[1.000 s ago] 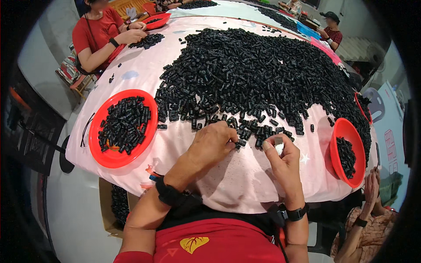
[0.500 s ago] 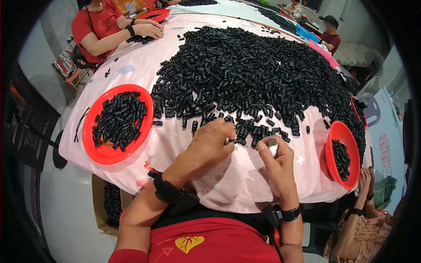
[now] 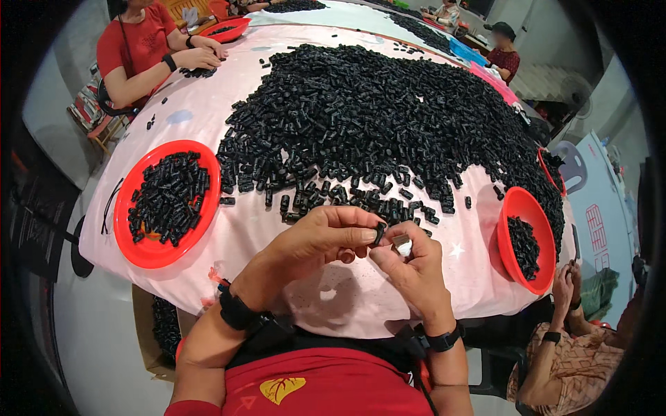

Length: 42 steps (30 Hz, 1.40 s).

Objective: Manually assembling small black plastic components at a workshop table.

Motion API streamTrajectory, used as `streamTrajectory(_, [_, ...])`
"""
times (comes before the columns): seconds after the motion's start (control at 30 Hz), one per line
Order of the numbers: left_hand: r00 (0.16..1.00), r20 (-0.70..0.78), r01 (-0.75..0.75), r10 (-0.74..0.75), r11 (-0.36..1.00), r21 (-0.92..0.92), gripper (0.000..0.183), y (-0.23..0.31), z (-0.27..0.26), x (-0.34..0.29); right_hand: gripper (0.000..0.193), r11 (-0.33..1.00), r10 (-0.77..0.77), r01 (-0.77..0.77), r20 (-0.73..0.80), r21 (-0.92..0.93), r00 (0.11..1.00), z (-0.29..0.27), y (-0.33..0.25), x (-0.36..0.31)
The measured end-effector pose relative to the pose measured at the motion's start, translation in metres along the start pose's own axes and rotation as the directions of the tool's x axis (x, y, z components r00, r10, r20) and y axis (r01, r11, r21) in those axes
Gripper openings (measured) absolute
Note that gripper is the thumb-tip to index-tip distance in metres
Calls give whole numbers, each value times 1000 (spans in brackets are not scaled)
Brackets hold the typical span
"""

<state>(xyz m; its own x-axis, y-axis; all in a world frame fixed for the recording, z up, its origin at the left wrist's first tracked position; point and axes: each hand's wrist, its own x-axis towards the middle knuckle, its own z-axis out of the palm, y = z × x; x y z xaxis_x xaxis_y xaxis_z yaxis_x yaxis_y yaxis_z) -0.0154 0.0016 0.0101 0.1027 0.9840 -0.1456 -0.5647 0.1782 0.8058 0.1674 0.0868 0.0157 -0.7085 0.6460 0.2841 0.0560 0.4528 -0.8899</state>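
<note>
Left hand [image 3: 316,237] pinching piece [image 3: 379,234], right hand [image 3: 416,267] curled

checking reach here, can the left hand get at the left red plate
Probably yes: the left hand holds a black piece, but open pink cloth lies between it and the red plate.

the left of your two head cameras looks down and forward from above your shirt [image 3: 322,378], wide and upright, with your forearms coming in from the lower edge. your left hand [image 3: 322,236] and right hand [image 3: 417,267] sit close, below centre; the table [image 3: 468,295] stretches away past them, its straight edges bent by the fisheye, inside a dark round border.
</note>
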Motion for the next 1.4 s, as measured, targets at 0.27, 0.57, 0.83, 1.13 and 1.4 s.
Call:
streamTrajectory(0.27, [1000, 31, 6, -6, 1000, 6, 20, -3, 8, 2, 31, 995, 5, 1, 61, -99, 998, -5, 0, 1])
streamTrajectory(0.57, [1000, -2, -7, 7, 997, 77, 20, -3, 12, 0, 38, 952, -123, 121, 10, -281, 992, -4, 9, 0])
streamTrajectory(0.83, [999, 29, -22, 21, 998, 59, 18, -6, 11, 1, 40, 900, -192, 180, 10, -396, 981, -3, 6, 2])
streamTrajectory(1.13, [1000, -14, -13, 14, 999, 36, 19, -8, 12, 2, 43, 891, -184, 175, 17, -419, 983, -4, 9, 2])
streamTrajectory(1.4, [998, 44, -38, 36, 998, 44, 19, -9, 10, 3, 44, 911, -166, 162, 23, -378, 986, -3, 13, 2])
